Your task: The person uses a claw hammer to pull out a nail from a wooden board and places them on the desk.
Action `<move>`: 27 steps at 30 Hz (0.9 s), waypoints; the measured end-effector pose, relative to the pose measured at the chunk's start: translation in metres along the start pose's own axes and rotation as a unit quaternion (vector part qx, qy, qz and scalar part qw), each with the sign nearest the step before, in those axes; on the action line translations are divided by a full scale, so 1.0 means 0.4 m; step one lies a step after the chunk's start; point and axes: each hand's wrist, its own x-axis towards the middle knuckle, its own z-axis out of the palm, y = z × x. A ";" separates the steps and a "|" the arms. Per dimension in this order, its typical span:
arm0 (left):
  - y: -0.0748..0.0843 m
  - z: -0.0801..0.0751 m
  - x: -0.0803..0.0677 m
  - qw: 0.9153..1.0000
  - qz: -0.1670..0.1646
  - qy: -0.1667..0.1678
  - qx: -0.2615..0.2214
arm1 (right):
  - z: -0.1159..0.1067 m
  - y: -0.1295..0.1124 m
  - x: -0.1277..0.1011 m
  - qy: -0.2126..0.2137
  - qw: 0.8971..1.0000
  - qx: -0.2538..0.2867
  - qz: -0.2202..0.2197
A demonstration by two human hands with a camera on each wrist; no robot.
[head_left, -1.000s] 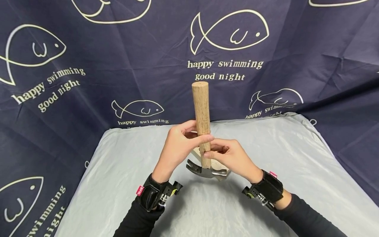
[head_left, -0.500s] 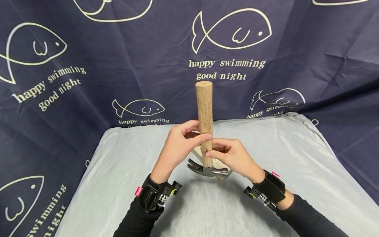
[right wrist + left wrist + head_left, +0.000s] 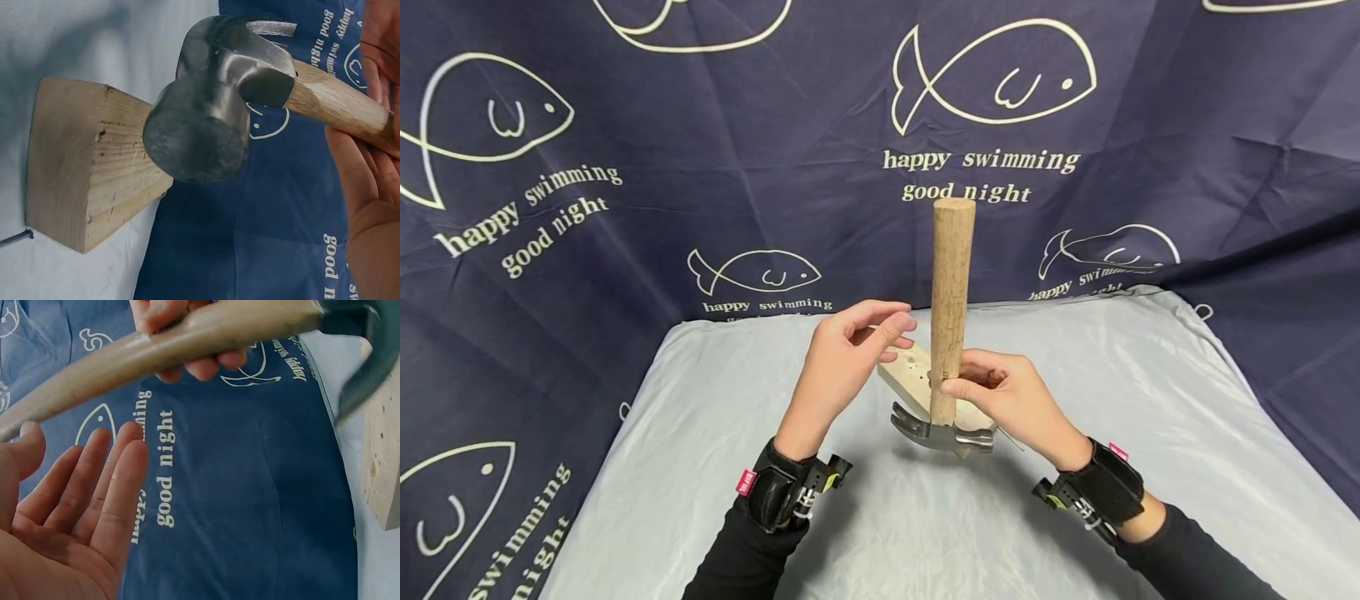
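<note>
- The right hand (image 3: 1000, 392) pinches the lower handle of the hammer (image 3: 950, 317); its palm side is hidden.
- The left hand (image 3: 850, 354), fingers relaxed and released, hovers just left of the handle.
- The hammer stands upright, head down over the wood block (image 3: 917, 379), mid-table, partly hidden.
- A nail (image 3: 15, 237) lies beside the block.

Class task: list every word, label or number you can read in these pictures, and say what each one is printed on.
"happy swimming good night": printed in cream, again and again, beside fish outlines on the dark blue backdrop cloth.
Pink tags on the black wrist straps: too small to read.
Hammer and wooden block: no text visible.
</note>
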 end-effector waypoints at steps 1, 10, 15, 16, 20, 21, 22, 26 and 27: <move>-0.003 -0.003 0.000 1.000 -0.004 -0.002 0.003 | -0.002 -0.001 -0.002 -0.002 1.000 0.001 -0.002; -0.037 -0.029 0.000 0.998 -0.046 -0.022 0.035 | -0.024 -0.004 -0.033 -0.004 0.999 -0.048 0.008; -0.071 -0.035 -0.003 0.995 -0.067 -0.048 0.060 | -0.044 -0.002 -0.058 0.015 0.996 -0.079 0.035; -0.078 -0.037 -0.004 0.994 -0.072 -0.051 0.066 | -0.048 -0.002 -0.063 0.018 0.995 -0.083 0.042; -0.100 -0.049 -0.013 0.992 -0.090 -0.054 0.074 | -0.068 0.002 -0.082 0.027 0.994 -0.087 0.067; -0.103 -0.052 -0.016 0.991 -0.095 -0.055 0.073 | -0.072 0.002 -0.087 0.028 0.993 -0.085 0.072; -0.106 -0.055 -0.018 0.991 -0.098 -0.057 0.073 | -0.078 0.002 -0.092 0.030 0.993 -0.083 0.077; -0.112 -0.063 -0.029 0.989 -0.114 -0.060 0.075 | -0.096 0.002 -0.107 0.030 0.993 -0.060 0.093; -0.113 -0.065 -0.031 0.988 -0.117 -0.060 0.078 | -0.099 0.001 -0.110 0.028 0.994 -0.051 0.097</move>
